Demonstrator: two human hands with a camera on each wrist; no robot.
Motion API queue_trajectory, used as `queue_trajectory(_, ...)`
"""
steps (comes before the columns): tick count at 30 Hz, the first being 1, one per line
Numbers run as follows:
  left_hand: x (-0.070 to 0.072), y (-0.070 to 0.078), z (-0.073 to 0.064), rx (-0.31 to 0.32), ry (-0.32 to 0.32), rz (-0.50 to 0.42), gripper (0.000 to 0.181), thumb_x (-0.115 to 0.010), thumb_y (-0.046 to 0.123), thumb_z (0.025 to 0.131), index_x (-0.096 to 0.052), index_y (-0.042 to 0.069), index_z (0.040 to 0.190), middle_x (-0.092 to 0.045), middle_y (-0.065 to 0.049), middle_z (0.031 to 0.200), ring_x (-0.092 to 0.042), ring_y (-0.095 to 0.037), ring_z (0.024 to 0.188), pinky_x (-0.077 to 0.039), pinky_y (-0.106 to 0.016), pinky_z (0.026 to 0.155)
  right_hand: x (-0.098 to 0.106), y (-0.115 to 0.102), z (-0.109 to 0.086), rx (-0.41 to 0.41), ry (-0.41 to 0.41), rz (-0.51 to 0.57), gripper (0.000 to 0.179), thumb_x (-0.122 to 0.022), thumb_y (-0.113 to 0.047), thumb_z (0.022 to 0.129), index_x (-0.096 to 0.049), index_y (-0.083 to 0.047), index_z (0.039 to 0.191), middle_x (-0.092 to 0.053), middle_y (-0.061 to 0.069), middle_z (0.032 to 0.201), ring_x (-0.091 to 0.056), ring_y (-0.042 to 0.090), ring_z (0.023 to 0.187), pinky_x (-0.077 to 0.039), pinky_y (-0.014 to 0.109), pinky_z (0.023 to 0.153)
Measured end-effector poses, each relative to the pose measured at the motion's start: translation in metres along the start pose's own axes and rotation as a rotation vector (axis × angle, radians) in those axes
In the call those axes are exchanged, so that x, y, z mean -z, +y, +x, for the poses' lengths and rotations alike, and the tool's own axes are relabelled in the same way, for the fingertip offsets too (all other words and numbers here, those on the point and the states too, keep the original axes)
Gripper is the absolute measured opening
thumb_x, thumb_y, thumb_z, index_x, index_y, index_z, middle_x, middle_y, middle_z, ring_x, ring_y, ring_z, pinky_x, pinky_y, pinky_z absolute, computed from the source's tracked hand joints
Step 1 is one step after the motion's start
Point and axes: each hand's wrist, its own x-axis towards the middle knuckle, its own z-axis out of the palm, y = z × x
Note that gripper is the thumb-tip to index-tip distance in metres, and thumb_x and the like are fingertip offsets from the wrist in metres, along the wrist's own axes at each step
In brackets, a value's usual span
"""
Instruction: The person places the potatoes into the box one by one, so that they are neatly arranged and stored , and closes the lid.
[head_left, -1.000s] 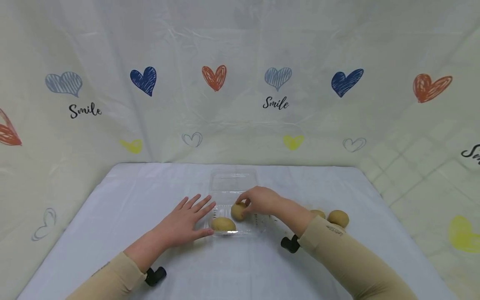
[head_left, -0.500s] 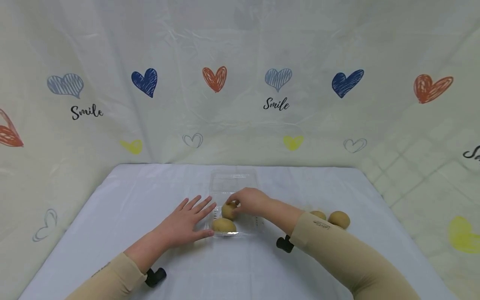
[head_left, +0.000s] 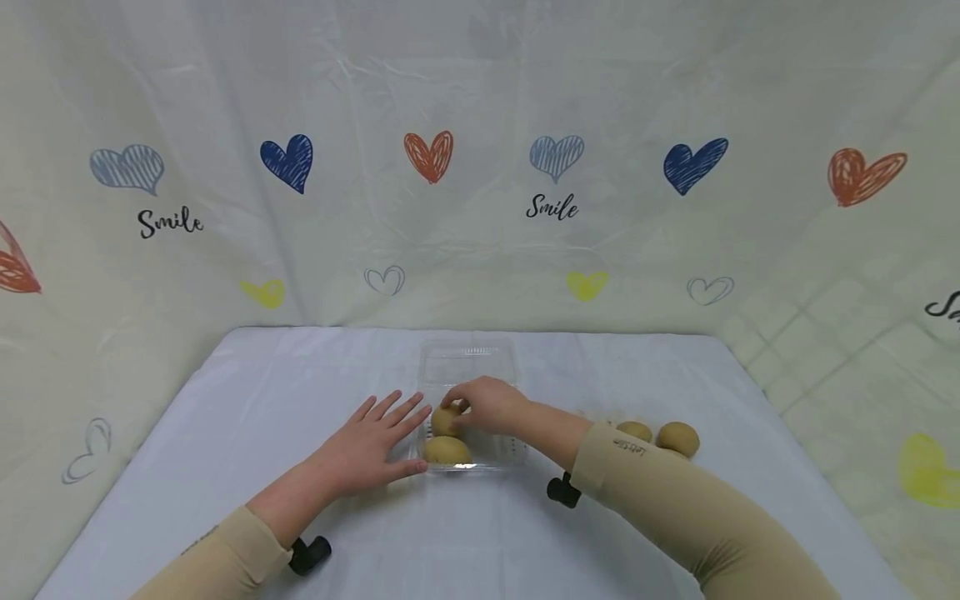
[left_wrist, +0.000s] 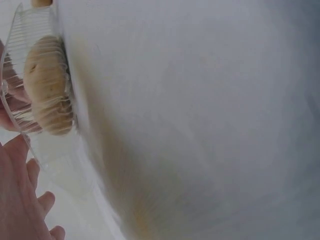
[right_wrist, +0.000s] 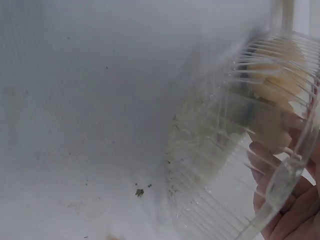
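Observation:
A clear plastic clamshell box (head_left: 495, 451) lies on the white cloth with its lid (head_left: 468, 362) folded back. One potato (head_left: 447, 451) lies in its front left corner; the left wrist view shows this potato (left_wrist: 48, 82) through the ribbed wall. Just behind it, inside the box, my right hand (head_left: 491, 405) pinches a second potato (head_left: 445, 422) between thumb and fingers. My left hand (head_left: 371, 450) is spread flat at the box's left side, thumb tip right at the front left corner. In the right wrist view, the box's wall (right_wrist: 210, 150) partly covers my right hand (right_wrist: 295, 200).
Several more potatoes (head_left: 678, 437) lie to the right, partly behind the right sleeve (head_left: 660, 483). Small dark crumbs (right_wrist: 140, 192) are scattered on the cloth beside the box. A curtain (head_left: 480, 250) printed with hearts hangs behind the table. A black device (head_left: 563, 491) sits at each wrist.
My right hand has moved left inside the box with the pinched potato, bringing it from mid-box to the left side behind the first potato. The left hand has stayed in place.

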Motion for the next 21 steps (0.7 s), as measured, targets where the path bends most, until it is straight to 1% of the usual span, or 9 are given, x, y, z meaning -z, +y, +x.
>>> queue_trajectory(7,-0.0011,-0.0001,-0.0002,-0.019,0.016,-0.011,0.085,-0.038,0.076,0.092,-0.029,0.023,0.158,-0.021,-0.001,0.164,-0.018,-0.036,0.149,-0.016,-0.061,0.116,-0.0062,-0.0015,0.0025,0.002,0.017,0.051,0.03,-0.072,-0.028,0.093,-0.069,-0.024,0.122,-0.071,-0.004,0.116,-0.064,0.017,0.112,-0.052,0.035,0.094)
queue_trajectory(13,-0.0011,-0.0006,-0.0011,-0.007,0.007,-0.015,0.085,-0.037,0.076,0.092,-0.025,0.025,0.159,-0.019,0.0,0.165,-0.016,-0.034,0.15,-0.014,-0.06,0.117,-0.0066,-0.0048,0.0042,-0.019,0.017,0.101,0.031,-0.073,-0.028,0.092,-0.068,-0.023,0.122,-0.071,-0.003,0.116,-0.064,0.017,0.112,-0.053,0.035,0.093)
queue_trajectory(16,-0.0014,-0.0012,-0.001,-0.004,0.009,-0.012,0.086,-0.035,0.078,0.091,-0.024,0.026,0.159,-0.018,0.001,0.165,-0.016,-0.034,0.15,-0.014,-0.06,0.117,-0.006,-0.0036,0.004,-0.027,0.013,0.105,0.032,-0.074,-0.03,0.091,-0.068,-0.023,0.122,-0.071,-0.002,0.116,-0.064,0.017,0.111,-0.053,0.034,0.092)
queue_trajectory(21,-0.0026,-0.0013,0.0004,-0.001,0.011,-0.012,0.087,-0.034,0.079,0.09,-0.026,0.025,0.159,-0.019,0.001,0.165,-0.017,-0.035,0.15,-0.014,-0.06,0.117,-0.004,0.0024,0.003,-0.025,0.009,0.096,0.036,-0.074,-0.035,0.09,-0.067,-0.024,0.124,-0.072,-0.003,0.115,-0.063,0.016,0.112,-0.052,0.035,0.094)
